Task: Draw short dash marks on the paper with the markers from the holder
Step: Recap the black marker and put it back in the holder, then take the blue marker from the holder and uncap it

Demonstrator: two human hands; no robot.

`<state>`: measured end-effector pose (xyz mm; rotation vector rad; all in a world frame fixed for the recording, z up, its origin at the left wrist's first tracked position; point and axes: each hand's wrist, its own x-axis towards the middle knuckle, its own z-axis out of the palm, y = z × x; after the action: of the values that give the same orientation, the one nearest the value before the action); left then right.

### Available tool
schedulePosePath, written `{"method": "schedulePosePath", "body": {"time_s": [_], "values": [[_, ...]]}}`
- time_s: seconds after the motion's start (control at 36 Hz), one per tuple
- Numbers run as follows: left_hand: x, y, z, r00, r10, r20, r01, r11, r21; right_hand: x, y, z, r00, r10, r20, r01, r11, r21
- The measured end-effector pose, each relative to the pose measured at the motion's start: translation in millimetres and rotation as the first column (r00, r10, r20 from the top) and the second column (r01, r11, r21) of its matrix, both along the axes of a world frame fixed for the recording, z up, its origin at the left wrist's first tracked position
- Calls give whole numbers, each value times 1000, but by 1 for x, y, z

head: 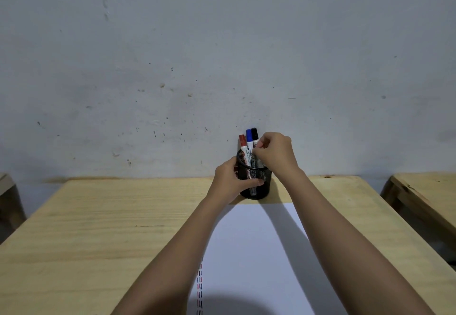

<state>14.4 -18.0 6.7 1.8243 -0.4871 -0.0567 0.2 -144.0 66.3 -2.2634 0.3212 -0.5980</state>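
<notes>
I'm at the holder, which stands by the desk's far edge just beyond the paper. My left hand grips its wall; my right hand pinches what looks like the black marker, though fingers hide the barrel. Dashes already line the paper's left edge. Next: lift it straight out, holder steadied.

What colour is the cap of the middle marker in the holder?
Blue cap, clearest in the head view.

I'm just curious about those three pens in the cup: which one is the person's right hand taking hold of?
The black-capped marker, rightmost in the mesh holder. The right hand pinches its barrel; the red-capped and blue-capped markers stand untouched beside it.
</notes>
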Motion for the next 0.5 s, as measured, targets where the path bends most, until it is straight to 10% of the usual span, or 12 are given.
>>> {"method": "schedulePosePath", "body": {"time_s": [0.5], "values": [[1,-2,-1,999,18,39,-20,999,43,-1,15,0,998,33,-57,-37,997,-68]]}}
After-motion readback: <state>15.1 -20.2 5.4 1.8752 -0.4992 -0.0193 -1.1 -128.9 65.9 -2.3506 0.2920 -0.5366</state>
